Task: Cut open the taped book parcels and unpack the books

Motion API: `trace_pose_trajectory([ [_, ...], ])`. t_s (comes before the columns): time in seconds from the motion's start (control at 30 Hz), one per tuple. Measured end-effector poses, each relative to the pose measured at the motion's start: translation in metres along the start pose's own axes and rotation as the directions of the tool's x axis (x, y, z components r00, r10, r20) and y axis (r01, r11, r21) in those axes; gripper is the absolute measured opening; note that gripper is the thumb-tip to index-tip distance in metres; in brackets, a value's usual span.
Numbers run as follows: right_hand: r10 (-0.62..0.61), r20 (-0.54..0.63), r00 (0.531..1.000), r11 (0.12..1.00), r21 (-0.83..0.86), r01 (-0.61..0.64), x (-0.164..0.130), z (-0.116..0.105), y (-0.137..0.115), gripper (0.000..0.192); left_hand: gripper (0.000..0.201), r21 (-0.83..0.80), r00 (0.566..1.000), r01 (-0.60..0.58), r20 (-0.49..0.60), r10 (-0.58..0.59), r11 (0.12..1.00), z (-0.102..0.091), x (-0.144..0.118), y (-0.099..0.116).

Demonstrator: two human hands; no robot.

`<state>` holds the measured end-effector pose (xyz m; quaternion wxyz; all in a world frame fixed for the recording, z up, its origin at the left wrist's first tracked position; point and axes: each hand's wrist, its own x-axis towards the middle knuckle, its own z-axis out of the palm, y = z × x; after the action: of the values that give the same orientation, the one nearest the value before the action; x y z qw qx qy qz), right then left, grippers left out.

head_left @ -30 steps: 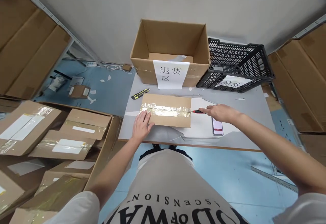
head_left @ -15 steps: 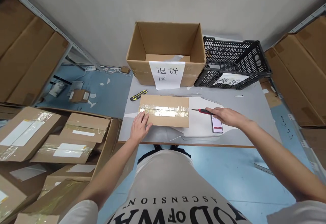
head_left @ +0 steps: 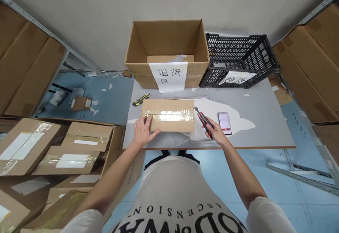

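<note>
A taped cardboard box [head_left: 172, 124] lies flat on the table, with shiny clear tape running lengthwise along its top. My left hand [head_left: 143, 130] grips its near left corner, fingertips on the top and thumb along the front side. In my right hand [head_left: 215, 132] is a red and black utility knife [head_left: 205, 121], its blade tip pointing up and left, close to the box's right end but apart from it. A phone [head_left: 224, 122] with a lit screen lies just right of that hand. A second, yellow and black utility knife [head_left: 141, 99] rests behind the box's left end.
Behind stand a large open carton [head_left: 137, 74] with a paper sign and a black plastic crate [head_left: 267, 74]. White paper [head_left: 242, 122] lies on the grey table [head_left: 275, 134]. A big bin [head_left: 116, 137] of taped boxes is at left; shelves with cartons flank both sides.
My right hand has drawn inward and toward me, turning the knife from level to slanted and uncovering the phone. My left hand stays at the box's left end. The view has shifted slightly.
</note>
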<state>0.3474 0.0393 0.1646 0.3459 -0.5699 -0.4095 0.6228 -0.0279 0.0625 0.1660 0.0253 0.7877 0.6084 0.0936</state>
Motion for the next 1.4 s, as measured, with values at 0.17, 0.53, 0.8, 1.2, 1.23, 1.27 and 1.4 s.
trace_pose_trajectory([
  [0.17, 0.022, -0.012, 1.000, 1.000, 0.004, -0.022, -0.003, -0.002, -0.003, 0.073, 0.083, -0.002, 1.000, 0.001, 0.011, -0.001, 1.000, 0.002, 0.002, 0.000],
  [0.53, 0.052, 0.031, 0.998, 0.998, -0.030, -0.051, -0.004, -0.004, -0.008, 0.065, 0.101, -0.024, 0.998, 0.070, -0.006, -0.070, 0.997, 0.008, 0.001, 0.007],
  [0.8, 0.087, 0.079, 0.993, 0.987, -0.144, -0.075, -0.007, -0.019, -0.011, 0.063, 0.100, -0.031, 0.997, 0.072, 0.013, -0.072, 0.997, 0.008, 0.003, 0.008],
  [1.2, 0.167, 0.083, 0.982, 0.970, -0.194, -0.148, -0.025, -0.019, -0.012, 0.067, 0.102, -0.032, 0.991, 0.103, 0.090, -0.099, 0.994, 0.004, 0.003, 0.010],
  [1.23, 0.167, 0.079, 0.983, 0.970, -0.191, -0.149, -0.027, -0.018, -0.010, 0.067, 0.101, -0.034, 0.991, 0.102, 0.093, -0.099, 0.994, 0.003, 0.003, 0.010],
  [1.27, 0.164, 0.071, 0.984, 0.972, -0.184, -0.148, -0.029, -0.017, -0.008, 0.068, 0.101, -0.037, 0.991, 0.100, 0.095, -0.096, 0.994, 0.003, 0.003, 0.010],
  [1.4, 0.129, 0.049, 0.990, 0.980, -0.160, -0.120, -0.037, -0.011, 0.003, 0.067, 0.100, -0.045, 0.991, 0.096, 0.100, -0.091, 0.994, 0.003, 0.004, 0.010],
])
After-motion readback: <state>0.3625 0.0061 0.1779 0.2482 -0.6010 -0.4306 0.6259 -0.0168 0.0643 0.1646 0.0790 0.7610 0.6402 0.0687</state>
